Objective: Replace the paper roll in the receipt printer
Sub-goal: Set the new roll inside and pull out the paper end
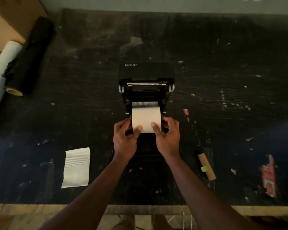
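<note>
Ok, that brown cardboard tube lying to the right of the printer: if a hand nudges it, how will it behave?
The brown cardboard tube is a bare round core, so it probably rolls sideways at a light push. It looks hollow, thin and likely very light, so it should lift easily but may crush under a hard squeeze. The small green tab on it might slow its rolling.

Dim light, scuffed black tabletop (223, 80), pale wall (156, 4) behind, wooden table edge (40, 209)
</note>
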Available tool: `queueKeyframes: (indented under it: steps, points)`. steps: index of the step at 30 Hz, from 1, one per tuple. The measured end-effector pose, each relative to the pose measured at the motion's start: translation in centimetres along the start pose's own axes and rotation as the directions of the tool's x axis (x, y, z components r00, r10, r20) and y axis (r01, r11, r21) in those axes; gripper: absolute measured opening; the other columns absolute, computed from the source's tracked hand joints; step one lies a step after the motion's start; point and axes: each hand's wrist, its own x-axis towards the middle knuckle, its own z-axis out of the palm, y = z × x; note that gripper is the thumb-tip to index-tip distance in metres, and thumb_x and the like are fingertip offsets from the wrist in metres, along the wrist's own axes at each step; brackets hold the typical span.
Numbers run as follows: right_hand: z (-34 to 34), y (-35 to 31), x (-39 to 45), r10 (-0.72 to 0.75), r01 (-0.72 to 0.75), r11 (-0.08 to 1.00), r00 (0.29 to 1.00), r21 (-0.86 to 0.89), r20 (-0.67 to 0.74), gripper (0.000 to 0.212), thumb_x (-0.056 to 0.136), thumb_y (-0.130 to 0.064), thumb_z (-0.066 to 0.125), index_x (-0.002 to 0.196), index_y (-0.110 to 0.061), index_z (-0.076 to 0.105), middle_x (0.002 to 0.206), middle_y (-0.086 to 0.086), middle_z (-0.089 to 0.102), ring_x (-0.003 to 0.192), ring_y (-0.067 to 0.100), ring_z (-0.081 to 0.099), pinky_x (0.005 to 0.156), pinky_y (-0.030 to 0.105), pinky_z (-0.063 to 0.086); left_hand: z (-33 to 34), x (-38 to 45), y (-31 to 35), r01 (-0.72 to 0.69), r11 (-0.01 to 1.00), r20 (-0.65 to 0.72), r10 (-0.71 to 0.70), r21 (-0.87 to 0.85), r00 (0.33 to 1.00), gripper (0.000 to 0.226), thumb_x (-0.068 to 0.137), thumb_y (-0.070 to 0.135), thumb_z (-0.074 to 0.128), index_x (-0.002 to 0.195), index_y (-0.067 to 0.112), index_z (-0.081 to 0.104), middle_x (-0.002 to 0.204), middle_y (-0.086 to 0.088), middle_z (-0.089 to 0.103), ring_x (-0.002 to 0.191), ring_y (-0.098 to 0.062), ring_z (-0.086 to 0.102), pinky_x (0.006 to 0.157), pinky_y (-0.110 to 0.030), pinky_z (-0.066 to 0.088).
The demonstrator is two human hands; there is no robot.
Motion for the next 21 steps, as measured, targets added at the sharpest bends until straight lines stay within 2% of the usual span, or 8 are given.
queueKeyframes:
  steps: [3, 5, 7, 10, 11, 15, 18, 21]
  points:
    - [-0.06, 0.38, 0.32, 0.002, -0.002, 1.0, 1.0, -0.028, -0.004, 0.04, 0.093, -0.033, 0.075, 0.126, -0.015, 0.061, 0.134, 0.005, 0.052, 0.115, 0.015, 0.06, 0.072, 0.002, 0.05, 0.5, 0.24, -0.18, -0.004, 0.999, -0.014, 0.005, 0.039, 1.0, 0.056, 0.094, 0.026, 0.075, 0.145, 0.012, 0.058, 0.143, -0.009, 0.048, 0.095, 0.002, 0.06, 0.072, 0.007, 0.042]
    - [-0.12, 0.52, 0.58, 0.012, -0.012, 0.999, 1.0, -0.047, -0.001, 0.041, 0.093, -0.033, 0.075, 0.127, -0.014, 0.061, 0.135, 0.006, 0.053, 0.113, 0.015, 0.061, 0.07, 0.0, 0.049, 0.67, 0.38, -0.26, -0.014, 0.999, -0.016, 0.014, 0.05, 1.0, 0.056, 0.094, 0.026, 0.075, 0.146, 0.012, 0.058, 0.143, -0.01, 0.048, 0.098, -0.002, 0.061, 0.072, 0.006, 0.043]
    - [-0.14, 0.45, 0.75, 0.023, -0.023, 0.997, 1.0, -0.072, -0.003, 0.043, 0.093, -0.034, 0.075, 0.128, -0.012, 0.062, 0.136, 0.007, 0.054, 0.114, 0.017, 0.063, 0.07, 0.008, 0.053, 0.66, 0.44, -0.38, -0.034, 0.997, -0.013, 0.035, 0.07, 0.999, 0.057, 0.095, 0.027, 0.074, 0.146, 0.012, 0.057, 0.142, -0.011, 0.048, 0.103, -0.008, 0.061, 0.074, 0.006, 0.044]
    - [-0.2, 0.16, 0.74, 0.03, -0.031, 0.995, 1.0, -0.097, -0.011, 0.046, 0.092, -0.033, 0.076, 0.13, -0.01, 0.062, 0.137, 0.009, 0.054, 0.114, 0.02, 0.065, 0.082, 0.028, 0.062, 0.64, 0.52, -0.64, -0.057, 0.994, -0.001, 0.057, 0.094, 0.998, 0.057, 0.095, 0.028, 0.073, 0.147, 0.011, 0.056, 0.142, -0.011, 0.047, 0.105, -0.009, 0.061, 0.073, 0.003, 0.047]
    - [-0.23, 0.11, 0.73, 0.027, -0.028, 0.995, 1.0, -0.099, -0.011, 0.046, 0.092, -0.033, 0.076, 0.129, -0.01, 0.063, 0.136, 0.009, 0.055, 0.114, 0.02, 0.065, 0.082, 0.03, 0.062, 0.6, 0.53, -0.69, -0.06, 0.994, 0.004, 0.06, 0.092, 0.998, 0.057, 0.095, 0.027, 0.073, 0.147, 0.011, 0.056, 0.142, -0.011, 0.047, 0.106, -0.009, 0.061, 0.074, 0.0, 0.048]
    - [-0.38, 0.23, 0.82, 0.029, -0.031, 0.992, 0.999, -0.12, -0.017, 0.045, 0.092, -0.033, 0.077, 0.128, -0.01, 0.064, 0.135, 0.008, 0.057, 0.112, 0.02, 0.067, 0.07, 0.009, 0.047, 0.54, 0.59, -0.79, -0.065, 0.996, 0.012, 0.065, 0.063, 0.998, 0.059, 0.095, 0.027, 0.074, 0.148, 0.012, 0.054, 0.141, -0.009, 0.045, 0.11, -0.011, 0.062, 0.08, -0.004, 0.05]
    - [-0.28, 0.29, 0.83, 0.038, -0.04, 0.992, 0.999, -0.116, -0.019, 0.045, 0.092, -0.033, 0.077, 0.128, -0.011, 0.063, 0.136, 0.008, 0.057, 0.112, 0.02, 0.067, 0.062, 0.003, 0.048, 0.55, 0.62, -0.83, -0.077, 0.995, 0.007, 0.077, 0.056, 0.997, 0.059, 0.095, 0.026, 0.074, 0.148, 0.011, 0.054, 0.141, -0.009, 0.044, 0.113, -0.014, 0.063, 0.085, -0.008, 0.051]
    - [-0.06, 0.21, 0.74, 0.04, -0.043, 0.993, 0.999, -0.109, -0.034, 0.044, 0.092, -0.031, 0.077, 0.127, -0.01, 0.064, 0.136, 0.009, 0.057, 0.111, 0.021, 0.067, 0.064, -0.003, 0.046, 0.47, 0.83, -0.83, -0.076, 0.995, 0.013, 0.075, 0.061, 0.997, 0.058, 0.095, 0.025, 0.074, 0.148, 0.01, 0.055, 0.142, -0.01, 0.045, 0.114, -0.016, 0.063, 0.088, -0.013, 0.052]
